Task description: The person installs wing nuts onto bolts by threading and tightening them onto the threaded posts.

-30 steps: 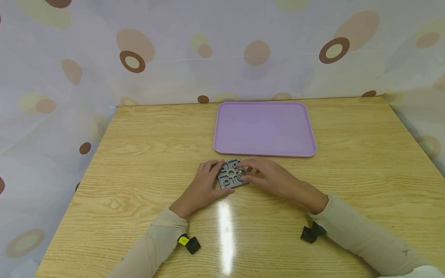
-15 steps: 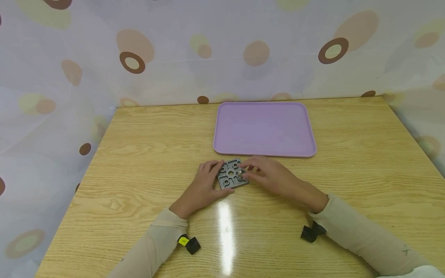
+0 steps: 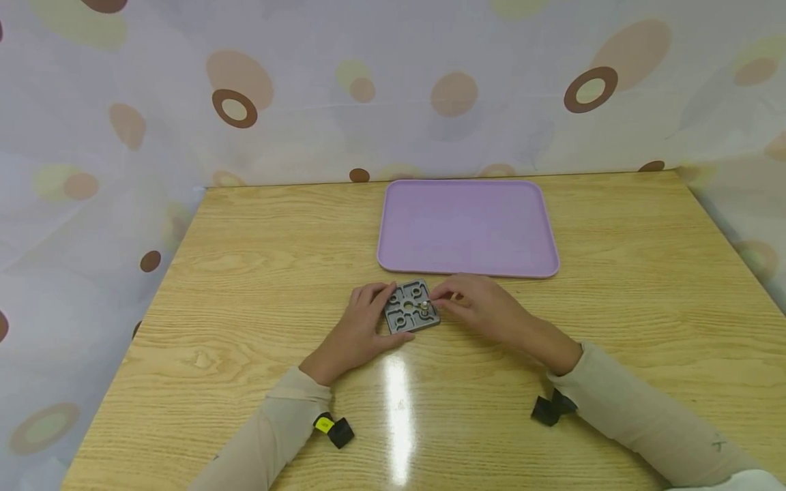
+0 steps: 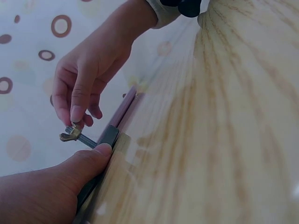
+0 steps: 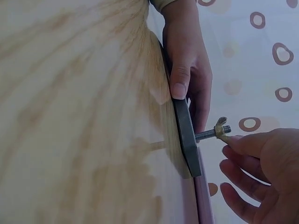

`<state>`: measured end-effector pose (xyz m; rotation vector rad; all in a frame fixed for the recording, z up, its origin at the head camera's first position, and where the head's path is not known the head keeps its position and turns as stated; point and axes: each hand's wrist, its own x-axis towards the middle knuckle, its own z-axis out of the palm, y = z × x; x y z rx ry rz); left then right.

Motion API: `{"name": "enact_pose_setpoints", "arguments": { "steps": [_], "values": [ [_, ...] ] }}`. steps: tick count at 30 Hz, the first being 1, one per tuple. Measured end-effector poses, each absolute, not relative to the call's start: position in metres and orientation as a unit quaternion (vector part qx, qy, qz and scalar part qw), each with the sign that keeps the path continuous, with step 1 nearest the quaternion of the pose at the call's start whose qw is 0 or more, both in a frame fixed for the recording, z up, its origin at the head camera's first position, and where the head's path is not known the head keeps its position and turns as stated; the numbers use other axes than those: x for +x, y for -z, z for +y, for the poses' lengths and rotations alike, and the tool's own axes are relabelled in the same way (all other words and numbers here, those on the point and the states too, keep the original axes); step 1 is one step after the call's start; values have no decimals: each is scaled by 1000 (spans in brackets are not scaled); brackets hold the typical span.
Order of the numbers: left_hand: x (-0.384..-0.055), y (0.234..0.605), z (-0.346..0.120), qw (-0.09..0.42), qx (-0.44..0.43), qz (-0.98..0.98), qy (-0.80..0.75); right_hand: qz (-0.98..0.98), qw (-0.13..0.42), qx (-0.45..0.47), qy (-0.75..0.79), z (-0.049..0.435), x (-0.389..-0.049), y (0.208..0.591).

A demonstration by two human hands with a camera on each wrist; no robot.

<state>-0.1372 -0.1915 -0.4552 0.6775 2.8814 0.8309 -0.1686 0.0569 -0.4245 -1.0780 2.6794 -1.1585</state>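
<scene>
A square grey metal plate (image 3: 410, 322) with round holes and raised ribs lies flat on the wooden table. My left hand (image 3: 361, 329) grips it from the left, thumb along the near edge and fingers at the far left corner. Near the plate's right side a threaded bolt (image 5: 204, 135) stands upright. A brass-coloured wing nut (image 4: 71, 134) sits near the bolt's top, with some thread showing below it. Thumb and forefinger of my right hand (image 3: 486, 308) pinch one wing of the nut; the other fingers are loosely bent.
Behind the plate lies a shallow lilac tray (image 3: 467, 228), its front rim close to my right hand. A patterned cloth (image 3: 393, 136) hangs along the table's back and sides. Bare wood of the table (image 3: 276, 273) spreads to the left.
My right thumb and forefinger, spread around the wing nut earlier, have drawn back slightly to the right and come together at its wing. The left hand and plate stay still.
</scene>
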Motion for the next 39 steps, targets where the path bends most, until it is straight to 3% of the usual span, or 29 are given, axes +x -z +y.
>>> {"name": "enact_pose_setpoints", "arguments": {
  "steps": [16,39],
  "values": [
    [-138,458,-192,28,226,936,-267,850,1,-375,370,58,-169,427],
    [-139,458,-193,33,224,937,-266,855,70,-356,370,55,-167,427]
  ]
}}
